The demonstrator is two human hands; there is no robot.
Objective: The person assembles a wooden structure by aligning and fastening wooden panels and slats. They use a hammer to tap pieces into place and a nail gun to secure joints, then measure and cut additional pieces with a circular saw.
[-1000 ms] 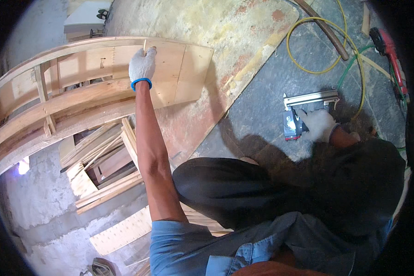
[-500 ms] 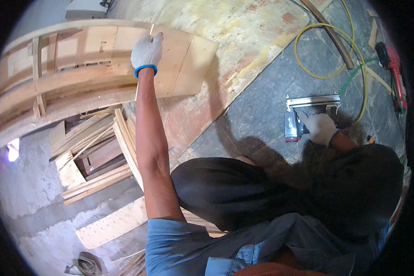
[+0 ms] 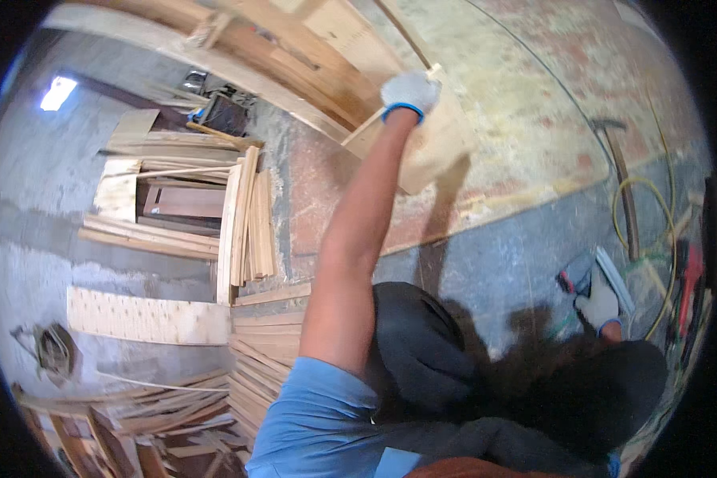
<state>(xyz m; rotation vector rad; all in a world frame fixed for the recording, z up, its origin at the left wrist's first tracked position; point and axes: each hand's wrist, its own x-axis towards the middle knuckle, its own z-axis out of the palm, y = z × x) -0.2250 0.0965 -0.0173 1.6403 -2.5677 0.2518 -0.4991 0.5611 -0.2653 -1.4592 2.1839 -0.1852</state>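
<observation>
My left hand point(image 3: 410, 92), in a white knit glove with a blue cuff, is closed round a thin wooden strip point(image 3: 362, 130). The strip lies across the near end of a pale plywood panel point(image 3: 442, 147), which is part of a long wooden frame point(image 3: 319, 107). On the right, close to the dark floor, my gloved right hand point(image 3: 599, 307) grips a nail gun point(image 3: 611, 279) with a silver magazine and a dark body. Its fingers are partly hidden by the tool and blurred.
Stacked wooden strips point(image 3: 247, 231) and boards lie on the concrete at left. A perforated plywood piece point(image 3: 147, 316) and more slats point(image 3: 267, 350) are nearer. At right are a hammer point(image 3: 623, 183), a yellow hose point(image 3: 653, 187) and a red power tool point(image 3: 691, 279).
The view has swung, so the frame sits farther up and slanted. My left hand stays on the strip near the panel's end. The nail gun in my right hand has turned from level to slanting.
</observation>
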